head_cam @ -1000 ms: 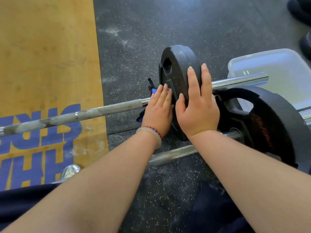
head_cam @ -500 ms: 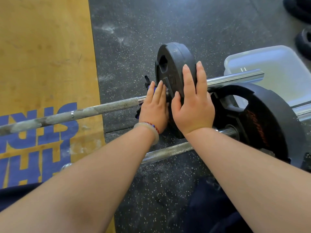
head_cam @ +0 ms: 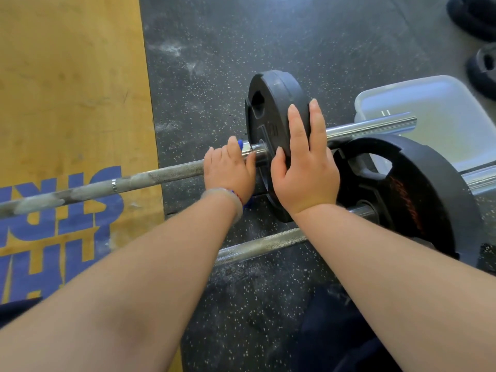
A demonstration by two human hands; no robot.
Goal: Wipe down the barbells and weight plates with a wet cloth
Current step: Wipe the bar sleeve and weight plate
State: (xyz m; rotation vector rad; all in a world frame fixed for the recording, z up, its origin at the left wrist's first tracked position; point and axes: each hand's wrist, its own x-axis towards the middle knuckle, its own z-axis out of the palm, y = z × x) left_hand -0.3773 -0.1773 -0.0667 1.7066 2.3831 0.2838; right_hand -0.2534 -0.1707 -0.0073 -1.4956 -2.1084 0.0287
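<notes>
A small black weight plate stands upright on the chrome sleeve of a chalky barbell. My right hand lies over the plate's near rim with straight fingers, thumb on its left face. My left hand curls round a blue collar on the bar just left of the plate; the hand hides most of the collar. A short stretch of bare sleeve shows between collar and plate. A second barbell lies nearer me, carrying a larger black plate. No cloth is in view.
A white plastic tub sits behind the bars at the right. More black plates lie on the speckled rubber floor at the top right. A yellow wooden platform with blue lettering fills the left side. My dark-clothed knees are at the bottom.
My left hand left the plate's face, slid left along the bar and curled round the blue collar. My right hand stayed on the plate.
</notes>
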